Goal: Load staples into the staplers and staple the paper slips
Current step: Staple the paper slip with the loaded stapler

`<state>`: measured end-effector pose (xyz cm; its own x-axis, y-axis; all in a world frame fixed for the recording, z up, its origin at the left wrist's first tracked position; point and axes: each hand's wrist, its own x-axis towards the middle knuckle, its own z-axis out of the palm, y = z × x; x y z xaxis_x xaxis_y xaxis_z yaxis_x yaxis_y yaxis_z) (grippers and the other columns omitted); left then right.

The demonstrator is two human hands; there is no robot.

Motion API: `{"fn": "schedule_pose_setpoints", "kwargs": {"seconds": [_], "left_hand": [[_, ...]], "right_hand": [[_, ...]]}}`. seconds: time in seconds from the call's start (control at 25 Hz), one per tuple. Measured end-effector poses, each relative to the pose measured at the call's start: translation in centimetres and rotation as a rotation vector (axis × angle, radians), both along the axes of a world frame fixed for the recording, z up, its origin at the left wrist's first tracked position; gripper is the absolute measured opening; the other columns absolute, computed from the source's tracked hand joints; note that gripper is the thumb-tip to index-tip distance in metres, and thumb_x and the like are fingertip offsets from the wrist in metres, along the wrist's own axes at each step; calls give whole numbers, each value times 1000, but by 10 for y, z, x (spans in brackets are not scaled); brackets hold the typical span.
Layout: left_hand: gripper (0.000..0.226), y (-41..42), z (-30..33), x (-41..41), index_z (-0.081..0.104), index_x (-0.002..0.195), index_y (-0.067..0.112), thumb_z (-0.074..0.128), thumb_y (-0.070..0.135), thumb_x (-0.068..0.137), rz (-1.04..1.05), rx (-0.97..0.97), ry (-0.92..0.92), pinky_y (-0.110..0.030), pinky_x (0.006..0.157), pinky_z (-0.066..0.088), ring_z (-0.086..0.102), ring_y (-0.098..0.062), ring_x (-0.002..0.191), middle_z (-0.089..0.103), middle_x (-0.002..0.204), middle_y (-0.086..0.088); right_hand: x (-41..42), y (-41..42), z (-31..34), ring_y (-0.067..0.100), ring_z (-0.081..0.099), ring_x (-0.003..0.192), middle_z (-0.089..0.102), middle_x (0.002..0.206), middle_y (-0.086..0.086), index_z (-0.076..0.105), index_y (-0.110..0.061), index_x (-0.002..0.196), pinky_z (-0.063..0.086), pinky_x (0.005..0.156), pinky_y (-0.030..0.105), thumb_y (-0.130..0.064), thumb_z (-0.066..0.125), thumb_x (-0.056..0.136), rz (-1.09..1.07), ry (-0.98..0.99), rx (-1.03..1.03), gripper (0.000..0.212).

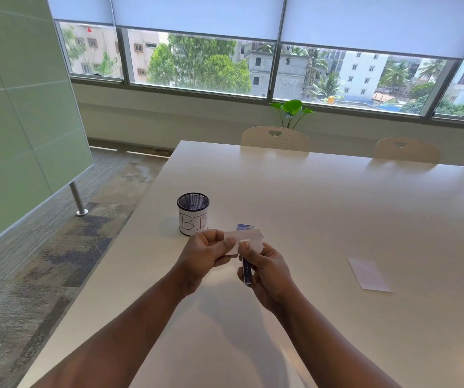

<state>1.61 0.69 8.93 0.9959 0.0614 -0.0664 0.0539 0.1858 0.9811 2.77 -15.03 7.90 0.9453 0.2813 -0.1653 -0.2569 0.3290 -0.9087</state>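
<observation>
My left hand [207, 252] pinches the left end of a white paper slip [249, 237], held above the white table [323, 214]. In my right hand [270, 271] is a small dark blue stapler [247, 271], gripped upright, its top end meeting the slip under my thumb. A small blue staple box [245, 227] lies on the table just behind the slip, mostly hidden by it. Another white paper slip [368, 274] lies flat on the table to the right.
A black mesh cup [193, 213] with a white label marked "BI" stands on the table left of my hands. Two cream chairs [275, 139] stand at the far edge. The table's left edge drops to carpeted floor beside a green glass partition [15, 121].
</observation>
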Motion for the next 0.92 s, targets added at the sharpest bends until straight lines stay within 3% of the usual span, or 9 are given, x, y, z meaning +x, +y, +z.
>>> {"fn": "schedule_pose_setpoints", "kwargs": {"seconds": [0.12, 0.2, 0.36, 0.52, 0.6, 0.76, 0.92], "left_hand": [[43, -3, -2, 2, 68, 118, 14, 78, 34, 81, -78, -51, 18, -36, 90, 52, 68, -14, 95, 77, 107, -5], [57, -7, -6, 2, 67, 123, 9, 81, 34, 73, -127, -116, 26, -39, 101, 51, 69, -21, 108, 74, 119, -13], [45, -12, -10, 1, 69, 117, 2, 75, 22, 77, -132, -248, 16, -35, 99, 56, 72, -28, 110, 75, 115, -18], [42, -16, -16, 2, 69, 113, 2, 74, 23, 77, -91, -227, 27, -32, 90, 60, 73, -30, 107, 76, 111, -18], [42, -15, -17, 3, 69, 112, 3, 75, 23, 76, -87, -222, 42, -30, 87, 61, 74, -29, 105, 76, 111, -17], [50, -11, -16, 6, 68, 117, 1, 75, 28, 76, -118, -194, 69, -34, 95, 58, 72, -29, 110, 75, 115, -17], [37, -12, -18, 8, 69, 118, 7, 65, 28, 88, -89, -302, 118, -36, 95, 58, 71, -31, 113, 75, 116, -16]], "right_hand": [[1, 0, 0, 18, 51, 72, 65, 77, 4, 77, -12, 102, 43, 63, 34, -25, 76, 83, 3, -2, -1, 24], [1, 1, -1, 18, 51, 68, 64, 82, 8, 79, -14, 100, 41, 62, 34, -28, 77, 80, 13, -11, -1, 24], [-1, 4, -5, 21, 52, 71, 68, 86, 10, 77, -15, 99, 43, 60, 33, -28, 75, 80, -36, 2, -23, 24], [0, 5, -9, 22, 50, 68, 64, 90, 16, 72, -8, 109, 43, 54, 32, -28, 77, 77, -86, 27, -40, 38], [1, 5, -11, 22, 49, 67, 63, 91, 16, 71, -7, 110, 43, 53, 32, -25, 76, 82, -92, 37, -42, 33], [3, 5, -13, 21, 47, 63, 63, 92, 17, 73, -11, 109, 38, 54, 33, -25, 73, 88, -40, 26, -16, 25], [2, 4, -9, 22, 51, 75, 66, 92, 11, 72, -17, 108, 41, 64, 34, -29, 71, 90, -4, 16, -34, 22]]}}
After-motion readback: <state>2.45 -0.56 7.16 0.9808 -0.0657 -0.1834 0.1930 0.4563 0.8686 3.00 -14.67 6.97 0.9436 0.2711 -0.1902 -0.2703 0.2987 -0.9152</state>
